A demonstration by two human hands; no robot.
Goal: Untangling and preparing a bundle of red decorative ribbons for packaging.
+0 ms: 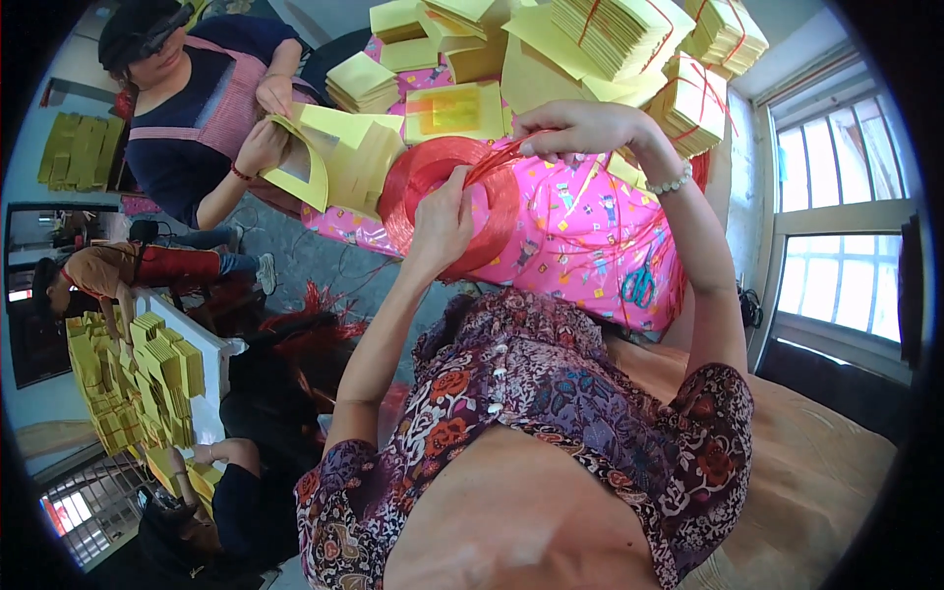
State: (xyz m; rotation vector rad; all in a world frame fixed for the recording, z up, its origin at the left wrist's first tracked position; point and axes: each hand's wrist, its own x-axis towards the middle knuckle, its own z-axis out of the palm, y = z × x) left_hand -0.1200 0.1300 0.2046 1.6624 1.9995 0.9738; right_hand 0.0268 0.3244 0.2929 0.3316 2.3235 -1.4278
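Observation:
A bunch of thin red plastic strands (500, 161) runs between my two hands above the table. My left hand (447, 221) is closed on its lower end, fingers pressed together. At the other end my right hand (580, 128) pinches the strands, its thumb and fingertips together. Right under them lies a wide ring-shaped roll of red plastic string (497, 236), partly covered by my left hand. It rests on a pink patterned table cover (560, 261). Beyond my hands lies a yellow paper sheet (454, 113) with an orange-gold square.
Teal-handled scissors (639, 286) lie at the table's right. Yellow paper bundles tied with red string (615, 34) stand at the back. A co-worker across the table holds folded yellow paper (300, 177). More people handle yellow stacks (162, 379) at a white table on the left.

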